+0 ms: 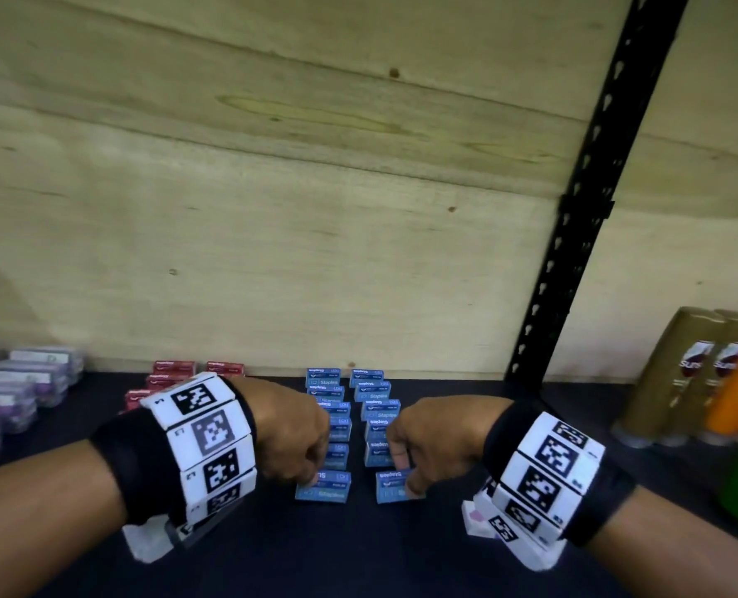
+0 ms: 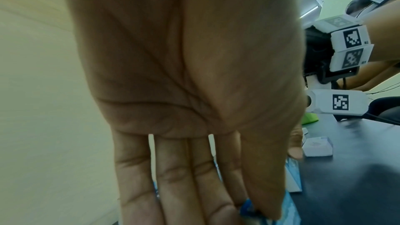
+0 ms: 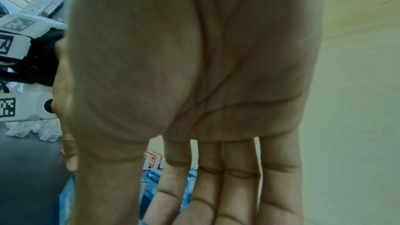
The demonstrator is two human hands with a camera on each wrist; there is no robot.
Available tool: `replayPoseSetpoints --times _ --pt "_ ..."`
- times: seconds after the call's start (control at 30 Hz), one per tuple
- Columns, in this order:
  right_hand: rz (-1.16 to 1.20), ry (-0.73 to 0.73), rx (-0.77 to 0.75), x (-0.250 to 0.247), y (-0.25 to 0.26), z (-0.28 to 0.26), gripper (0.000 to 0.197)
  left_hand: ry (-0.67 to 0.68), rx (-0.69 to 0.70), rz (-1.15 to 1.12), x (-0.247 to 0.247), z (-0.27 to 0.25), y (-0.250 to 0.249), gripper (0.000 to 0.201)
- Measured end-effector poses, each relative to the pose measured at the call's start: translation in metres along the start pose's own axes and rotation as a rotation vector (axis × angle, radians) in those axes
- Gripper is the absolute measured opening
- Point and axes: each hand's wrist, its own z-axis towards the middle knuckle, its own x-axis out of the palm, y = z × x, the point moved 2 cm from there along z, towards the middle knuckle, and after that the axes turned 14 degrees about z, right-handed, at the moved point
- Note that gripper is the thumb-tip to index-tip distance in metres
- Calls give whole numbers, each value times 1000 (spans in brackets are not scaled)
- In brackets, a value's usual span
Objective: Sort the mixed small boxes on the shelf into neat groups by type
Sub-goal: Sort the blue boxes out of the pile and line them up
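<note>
Blue staples boxes in 2 rows, red group to the left

Blue boxes [image 1: 350, 425] w/ "Staples" print lie flat on the dark shelf [image 1: 380, 554] in 2 parallel columns running front to back, narrow gap betw. them, back ones near the wood wall. Front-left blue box [image 1: 324, 489] & front-right blue box [image 1: 395, 486] sit nearest the shelf edge, each a bit apart from the box behind and roughly level w/ each other, both upside-down lettering on top. Red boxes [image 1: 173, 373] cluster left of the blue cols, toward the back, partly hidden. Purple-white boxes [image 1: 18, 381] stacked far left, blurred.
</note>
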Motion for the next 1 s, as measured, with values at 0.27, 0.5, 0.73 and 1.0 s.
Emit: replayPoseSetpoints --times 0.27,0.5,0.73,1.0 --pt "4 -34 -18 2 -3 0 19 -42 -15 -23 5 6 1 26" --pt "36 -26 -20 -3 -8 -4 28 -90 -55 -32 -6 5 5 27" --pt "158 -66 85 -29 -45 -22 28 -174 -41 17 -41 14 0 24" --pt "125 -150 339 -43 -137 -22 31 -251 59 77 -77 55 -22 21"
